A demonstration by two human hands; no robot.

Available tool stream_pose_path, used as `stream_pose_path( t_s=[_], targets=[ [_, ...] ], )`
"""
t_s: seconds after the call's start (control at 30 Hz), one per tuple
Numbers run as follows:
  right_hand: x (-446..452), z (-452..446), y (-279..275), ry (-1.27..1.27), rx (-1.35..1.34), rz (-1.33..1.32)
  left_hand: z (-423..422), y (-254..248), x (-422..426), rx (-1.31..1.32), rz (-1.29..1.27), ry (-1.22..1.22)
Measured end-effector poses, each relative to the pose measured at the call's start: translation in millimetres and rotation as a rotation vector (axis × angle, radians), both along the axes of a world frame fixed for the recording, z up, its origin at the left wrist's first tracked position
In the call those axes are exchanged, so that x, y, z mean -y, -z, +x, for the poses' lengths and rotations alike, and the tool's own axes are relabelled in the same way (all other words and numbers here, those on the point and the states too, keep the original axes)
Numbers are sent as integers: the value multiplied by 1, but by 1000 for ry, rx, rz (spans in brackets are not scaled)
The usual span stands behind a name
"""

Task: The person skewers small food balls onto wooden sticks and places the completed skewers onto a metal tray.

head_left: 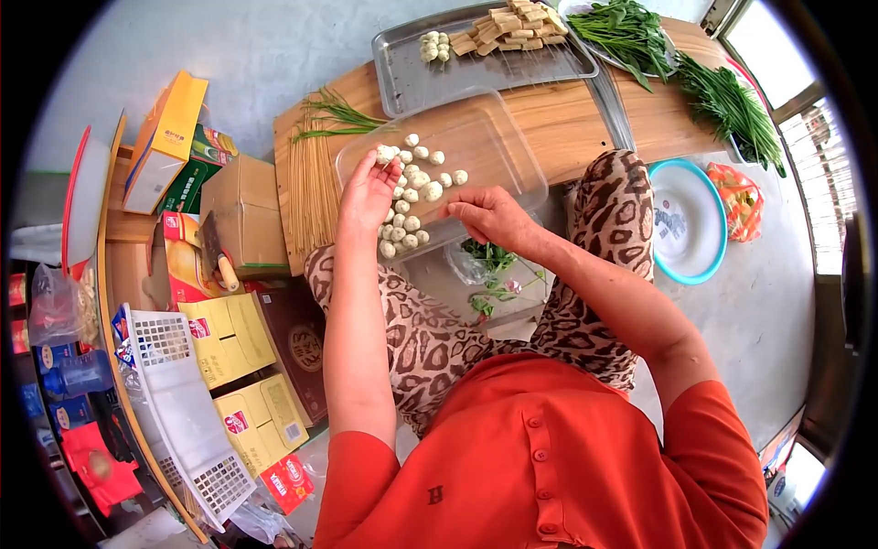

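Round white balls with greenish specks (432,190) lie in a clear plastic tub (498,137) on the wooden table in front of me. Over the tub's left side, my left hand (369,190) has its fingers curled up around one speckled ball (386,154) at the fingertips. My right hand (497,220) hovers at the tub's near right part, thumb and forefinger pinched together. Whatever the pinch holds, if anything, is too thin to make out. Left of the tub lies a bundle of thin bamboo skewers (309,197).
Behind the tub, a metal tray (402,87) carries skewered tan pieces (512,27) and speckled balls. Leafy greens (626,37) and long green stalks (741,110) lie at right. A blue-rimmed basin (686,252) stands on the floor. Boxes and a knife (215,247) are at left.
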State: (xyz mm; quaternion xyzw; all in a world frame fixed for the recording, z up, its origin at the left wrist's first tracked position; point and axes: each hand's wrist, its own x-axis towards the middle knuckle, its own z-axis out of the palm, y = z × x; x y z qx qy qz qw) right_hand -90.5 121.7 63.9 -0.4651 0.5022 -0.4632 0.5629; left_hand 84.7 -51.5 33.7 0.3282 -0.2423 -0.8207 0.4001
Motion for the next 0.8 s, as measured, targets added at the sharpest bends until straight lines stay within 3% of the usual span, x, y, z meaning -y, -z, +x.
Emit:
stream_pose_path(
  t_s=[0.8],
  targets=[
    [2,-2,-1,8,-82,31,4,3,4,-47,-56,14]
  ],
)
